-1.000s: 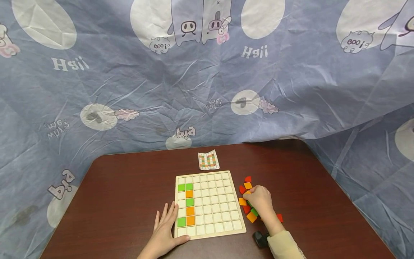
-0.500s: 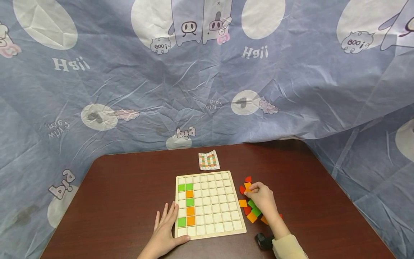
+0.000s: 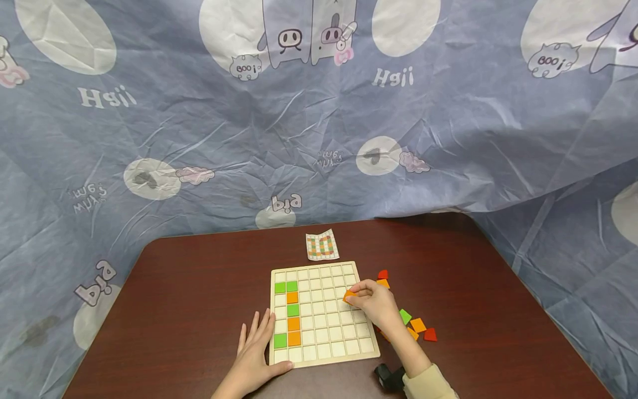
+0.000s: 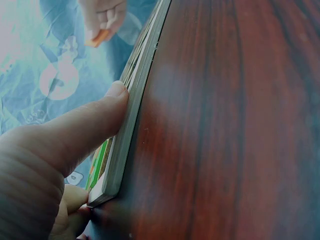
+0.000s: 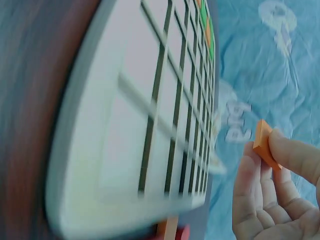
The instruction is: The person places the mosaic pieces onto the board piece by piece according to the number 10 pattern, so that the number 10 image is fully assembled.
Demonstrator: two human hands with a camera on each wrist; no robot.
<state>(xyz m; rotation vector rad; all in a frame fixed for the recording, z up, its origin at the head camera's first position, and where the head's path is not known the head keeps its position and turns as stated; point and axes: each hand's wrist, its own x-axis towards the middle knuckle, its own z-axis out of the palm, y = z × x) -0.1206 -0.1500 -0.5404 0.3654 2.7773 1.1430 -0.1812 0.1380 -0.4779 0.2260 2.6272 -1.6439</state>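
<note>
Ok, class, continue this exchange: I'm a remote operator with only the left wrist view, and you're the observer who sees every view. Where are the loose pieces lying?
Observer: On the table, the loose pieces lie to the right of the board.
Operator: I glimpse green at its edge; how many tiles are set in it?
Observer: Seven: four green tiles and three orange tiles.
Operator: Anything beyond its far edge?
Observer: Yes, a small printed sheet showing a coloured grid.
</note>
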